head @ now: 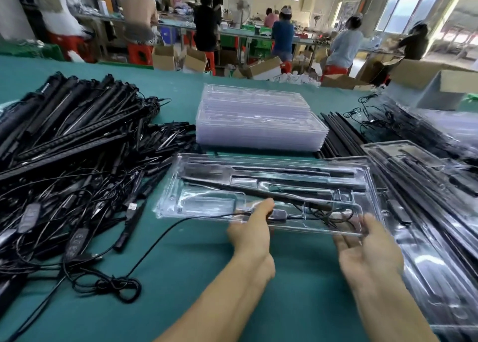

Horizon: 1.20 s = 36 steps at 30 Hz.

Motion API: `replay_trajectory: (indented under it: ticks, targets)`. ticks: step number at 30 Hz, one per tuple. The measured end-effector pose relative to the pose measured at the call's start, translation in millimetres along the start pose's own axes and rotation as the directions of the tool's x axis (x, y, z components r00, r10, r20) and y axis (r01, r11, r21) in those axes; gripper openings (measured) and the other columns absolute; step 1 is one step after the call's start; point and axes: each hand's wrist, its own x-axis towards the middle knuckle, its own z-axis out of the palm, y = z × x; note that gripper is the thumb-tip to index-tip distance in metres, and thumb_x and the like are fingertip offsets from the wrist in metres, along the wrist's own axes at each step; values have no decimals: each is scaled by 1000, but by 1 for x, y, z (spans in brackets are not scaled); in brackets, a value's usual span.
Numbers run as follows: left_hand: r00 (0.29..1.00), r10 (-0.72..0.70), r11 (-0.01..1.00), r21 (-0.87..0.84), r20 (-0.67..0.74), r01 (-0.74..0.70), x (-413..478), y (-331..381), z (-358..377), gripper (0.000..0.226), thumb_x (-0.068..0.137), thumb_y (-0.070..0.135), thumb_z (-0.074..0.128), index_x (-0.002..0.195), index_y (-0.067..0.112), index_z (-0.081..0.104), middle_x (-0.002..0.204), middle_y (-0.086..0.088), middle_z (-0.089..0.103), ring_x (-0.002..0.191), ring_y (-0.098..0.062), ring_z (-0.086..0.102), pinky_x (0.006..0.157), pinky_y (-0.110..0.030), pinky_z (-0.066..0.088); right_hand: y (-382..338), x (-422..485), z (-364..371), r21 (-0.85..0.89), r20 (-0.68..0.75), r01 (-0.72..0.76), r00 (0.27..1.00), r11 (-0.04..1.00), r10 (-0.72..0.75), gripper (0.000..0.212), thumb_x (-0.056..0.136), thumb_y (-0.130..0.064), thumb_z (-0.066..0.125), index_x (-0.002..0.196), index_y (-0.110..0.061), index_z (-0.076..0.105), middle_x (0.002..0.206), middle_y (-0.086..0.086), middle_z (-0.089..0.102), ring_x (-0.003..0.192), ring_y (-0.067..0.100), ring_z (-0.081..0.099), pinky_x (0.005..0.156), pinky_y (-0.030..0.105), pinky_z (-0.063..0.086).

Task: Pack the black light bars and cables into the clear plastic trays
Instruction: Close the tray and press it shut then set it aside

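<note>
Grip: left hand (252, 234) pinches the near rim of the clear tray (181, 199), thumb on top, fingers hidden beneath. Right hand (370, 253) is palm-up at the same rim further right, thumb over the edge and fingers below; motion blur here, but it reads as clamped on the tray too. The tray is lifted at my side, its far edge tilted down toward the green table cover (297, 290).

Far left of my left hand: large loose pile of black light bars and cables (77, 148), tangled.
Just left of my left hand: one cable (165, 232) trails off the tray's near edge and down onto the cover.
Between my hands, in the tray: a light bar (258, 193) lying slantwise across the moulded channels, not seated; a black inline controller (278, 215) beside my left thumb; coiled lead (333, 213) in the near compartment.
Beyond the tray: stack of empty trays (258, 119).
Beyond my right hand: loose black bars (338, 135) laid parallel.
Right of my right hand: filled trays (426, 199), overlapping.
</note>
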Motion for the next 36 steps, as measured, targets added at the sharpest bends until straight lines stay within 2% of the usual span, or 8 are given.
replay_trajectory:
  ticks: [4,9,14,18,20,22,26,36]
  targets:
    - [1000,-12,1000,-6,3,12,-2,-3,3,44,72,24,87,107,12,63,108,-11,71,102,-29,67,97,-43,51,0,5,1,-34,-53,29,998,999,-31,13,100,-17,51,89,-21,58,72,-3,61,60,11,61,58,27,48]
    - [997,-55,998,-31,57,57,-3,3,-3,24,77,24,84,89,16,65,64,2,70,49,-10,59,53,-22,52,2,9,5,-58,-67,87,994,995,-91,16,96,-13,55,82,-20,54,74,-1,61,60,13,62,63,33,53]
    - [858,-261,940,318,443,122,-22,28,-42,53,57,43,83,97,13,65,90,-1,72,83,-17,68,61,-30,58,-9,17,9,-103,-116,153,980,983,-165,20,92,-7,60,77,-16,49,69,1,59,43,8,58,41,22,49]
    - [760,-275,586,729,589,-354,-37,60,-102,43,66,51,86,87,17,72,81,3,74,70,-9,66,55,-21,49,-5,24,15,-175,-117,163,976,971,-184,21,89,-7,60,74,-15,48,67,1,58,45,9,55,38,19,44]
    - [791,141,145,778,596,-612,-36,71,-138,41,61,68,75,75,30,70,63,15,68,55,1,59,51,-20,46,-2,28,18,-200,-111,142,980,969,-167,20,88,-7,61,72,-15,52,64,-1,61,44,7,59,41,21,46]
    - [646,532,-250,830,547,-498,-33,83,-165,43,58,77,68,71,37,57,59,19,59,53,2,52,46,-23,41,0,32,19,-215,-125,127,980,968,-156,20,87,-6,61,71,-15,51,67,0,60,48,9,60,45,25,48]
    - [605,619,-310,864,501,-397,-15,93,-184,37,72,73,55,89,40,50,89,19,51,87,-10,51,71,-36,47,1,38,22,-242,-139,93,982,966,-129,24,87,-8,59,68,-16,49,69,0,55,58,12,54,54,31,49]
    - [459,374,-550,592,805,-589,7,108,-194,34,88,61,44,82,36,66,75,24,58,74,-3,55,65,-32,49,-1,46,19,-235,-127,88,985,968,-121,26,92,-6,57,69,-15,47,68,0,53,57,12,55,49,31,49]
